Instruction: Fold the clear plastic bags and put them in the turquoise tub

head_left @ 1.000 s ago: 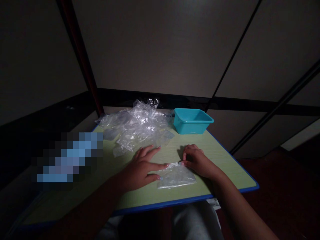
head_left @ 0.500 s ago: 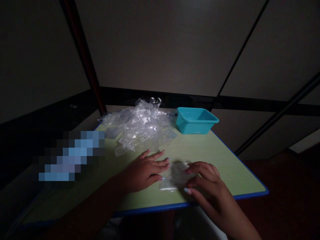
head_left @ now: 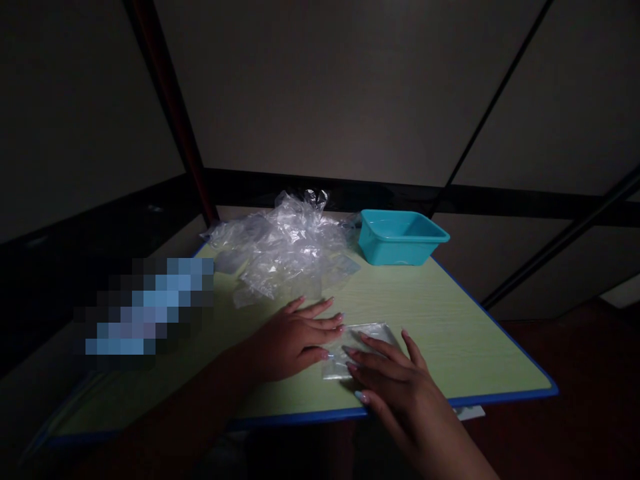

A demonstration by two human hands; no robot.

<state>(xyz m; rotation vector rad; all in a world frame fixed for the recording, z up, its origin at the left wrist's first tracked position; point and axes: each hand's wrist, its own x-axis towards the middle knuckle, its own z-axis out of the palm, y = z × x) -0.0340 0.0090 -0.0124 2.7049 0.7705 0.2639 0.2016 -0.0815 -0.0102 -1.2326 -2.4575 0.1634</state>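
The left hand [head_left: 293, 337] lies flat, fingers spread, touching the left edge of a small clear bag [head_left: 367, 333] at lower centre; the right hand [head_left: 395, 380] presses flat on it, fingers splayed; a heap of plastic bags [head_left: 283, 247] sits above on the table [head_left: 450, 333]; a teal tub [head_left: 400, 237] stands to the right of the heap.

— What's on the pale green, blue-rimmed table [head_left: 450, 320]?
— A teal rectangular plastic tub [head_left: 403, 237], and just left (nearly touching) a heap of crumpled clear plastic bags [head_left: 285, 250]
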